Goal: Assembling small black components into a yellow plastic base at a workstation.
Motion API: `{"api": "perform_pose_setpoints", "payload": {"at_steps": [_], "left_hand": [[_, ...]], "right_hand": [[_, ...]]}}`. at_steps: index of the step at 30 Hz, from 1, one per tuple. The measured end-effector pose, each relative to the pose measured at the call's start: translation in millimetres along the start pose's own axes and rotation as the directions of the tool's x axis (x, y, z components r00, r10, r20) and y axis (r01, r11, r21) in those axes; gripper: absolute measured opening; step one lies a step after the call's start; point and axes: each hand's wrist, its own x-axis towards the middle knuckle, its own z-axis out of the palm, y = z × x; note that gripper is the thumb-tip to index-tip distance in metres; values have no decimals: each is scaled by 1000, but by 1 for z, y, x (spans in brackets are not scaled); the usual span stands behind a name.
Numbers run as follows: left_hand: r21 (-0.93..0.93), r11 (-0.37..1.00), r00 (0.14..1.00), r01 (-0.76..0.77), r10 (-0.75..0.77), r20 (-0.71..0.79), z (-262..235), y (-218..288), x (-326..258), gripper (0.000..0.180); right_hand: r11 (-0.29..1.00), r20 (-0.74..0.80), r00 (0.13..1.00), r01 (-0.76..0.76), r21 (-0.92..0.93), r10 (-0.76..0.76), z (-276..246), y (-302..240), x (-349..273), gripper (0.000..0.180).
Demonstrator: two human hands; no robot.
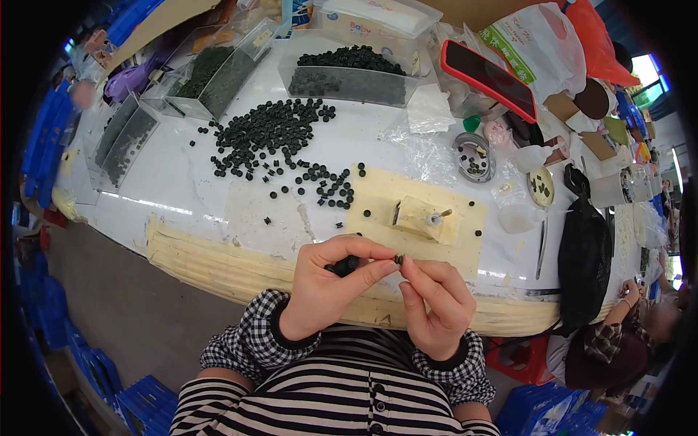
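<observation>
My left hand [320,280] and my right hand [441,301] meet above the table's front edge. Between their fingertips they pinch one small dark round part [398,259]. Several more black round parts [345,266] sit in the curled fingers of my left hand. Just beyond my hands, a pale block with an upright metal pin [427,220] stands on a yellowish board [465,251]. A heap of small black spool-shaped parts [265,134] is spread over the white table, with loose ones trailing toward the board.
Clear bins of dark parts [349,83] line the back. A red-cased phone [488,80] leans on a container. To the right are a metal ring-shaped dish [474,158], tweezers [542,248] and a black bag [584,251]. Another person [607,349] sits at far right.
</observation>
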Motion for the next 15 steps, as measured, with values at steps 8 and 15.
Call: {"api": "perform_pose_setpoints", "payload": {"at_steps": [8, 15], "left_hand": [[112, 980, 986, -165, 163, 29, -1, -1, 3, 16], [157, 970, 983, -184, 179, 44, -1, 0, 4, 16]], "right_hand": [[1000, 20, 1000, -16, 27, 15, 0, 2, -1, 32], [999, 39, 999, -28, 42, 26, -2, 4, -1, 32]]}}
